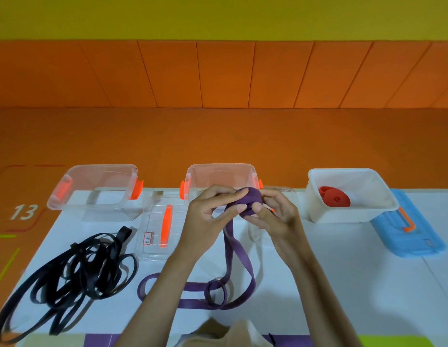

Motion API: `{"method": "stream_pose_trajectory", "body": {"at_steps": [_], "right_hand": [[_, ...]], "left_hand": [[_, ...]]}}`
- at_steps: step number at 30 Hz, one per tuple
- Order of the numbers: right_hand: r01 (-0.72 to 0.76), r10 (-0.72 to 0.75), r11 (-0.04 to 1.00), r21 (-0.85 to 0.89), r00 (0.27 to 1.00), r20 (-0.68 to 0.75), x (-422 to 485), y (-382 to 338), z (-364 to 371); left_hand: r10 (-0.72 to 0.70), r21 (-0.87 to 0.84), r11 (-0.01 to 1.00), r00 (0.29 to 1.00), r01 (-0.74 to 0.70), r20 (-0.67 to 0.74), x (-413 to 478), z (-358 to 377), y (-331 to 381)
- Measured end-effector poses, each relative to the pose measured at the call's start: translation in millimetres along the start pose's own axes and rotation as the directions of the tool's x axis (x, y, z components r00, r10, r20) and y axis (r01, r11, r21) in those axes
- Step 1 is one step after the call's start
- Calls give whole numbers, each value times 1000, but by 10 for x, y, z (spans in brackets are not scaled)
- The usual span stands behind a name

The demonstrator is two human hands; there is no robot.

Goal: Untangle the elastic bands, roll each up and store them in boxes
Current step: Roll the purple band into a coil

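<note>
My left hand [207, 212] and my right hand [276, 217] are raised close together above the tabletop [343, 271], just in front of the middle clear box [219, 168]. Between them sits the purple roll [248, 199] — the wound-up part of the purple band [230, 246]. The fingers [239, 208] of both hands are curled round that roll, clamped on it, with my two thumbs pressing its near face side by side.

The loose length of the purple band drops from the roll between my wrists to the tabletop. There it lies in a few slack loops, and one stretch passes under my left forearm.

To my left the black band [75, 266] lies in a tangled heap on the tabletop, with long loops reaching toward the near edge. Beyond it, at the far edge, stands the left clear box [100, 169] with orange clips on its sides. A clear lid [152, 246] with an orange handle and a small label lies flat between the two clear boxes.

On my right stands the white box [353, 215], and a red roll [334, 197] rests inside it. A blue lid [415, 244] lies just beside that box on its right — whether the two touch I cannot tell.
</note>
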State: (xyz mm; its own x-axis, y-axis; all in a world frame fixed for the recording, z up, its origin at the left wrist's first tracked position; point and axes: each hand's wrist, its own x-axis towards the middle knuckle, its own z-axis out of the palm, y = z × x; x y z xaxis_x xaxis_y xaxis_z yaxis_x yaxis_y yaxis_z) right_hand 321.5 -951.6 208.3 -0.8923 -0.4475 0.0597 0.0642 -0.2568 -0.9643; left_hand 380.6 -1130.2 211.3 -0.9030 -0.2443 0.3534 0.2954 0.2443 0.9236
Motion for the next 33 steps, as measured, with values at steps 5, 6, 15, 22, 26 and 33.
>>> {"method": "stream_pose_trajectory", "body": {"at_steps": [5, 6, 15, 22, 26, 33], "right_hand": [[36, -30, 985, -166, 999, 35, 40, -157, -57], [26, -20, 987, -161, 999, 41, 46, -191, -59], [22, -10, 990, -142, 996, 84, 141, -392, 134], [8, 0, 994, -109, 997, 72, 175, -354, 150], [-25, 30, 997, -75, 998, 54, 150, -257, 111], [-78, 79, 982, 173, 997, 0, 79, -74, 123]], "left_hand": [[-11, -113, 994, 993, -2, -119, 6, 10, 141], [3, -96, 995, 993, -15, -121, 14, 7, 157], [-19, -26, 999, 1000, 19, -6, 87, -213, 217], [-141, -171, 977, 989, 131, -51, 117, -385, 268], [-211, -109, 971, 977, 214, 36, 123, -407, 206], [-155, -153, 975, 987, 160, 42, 93, -251, 183]]}}
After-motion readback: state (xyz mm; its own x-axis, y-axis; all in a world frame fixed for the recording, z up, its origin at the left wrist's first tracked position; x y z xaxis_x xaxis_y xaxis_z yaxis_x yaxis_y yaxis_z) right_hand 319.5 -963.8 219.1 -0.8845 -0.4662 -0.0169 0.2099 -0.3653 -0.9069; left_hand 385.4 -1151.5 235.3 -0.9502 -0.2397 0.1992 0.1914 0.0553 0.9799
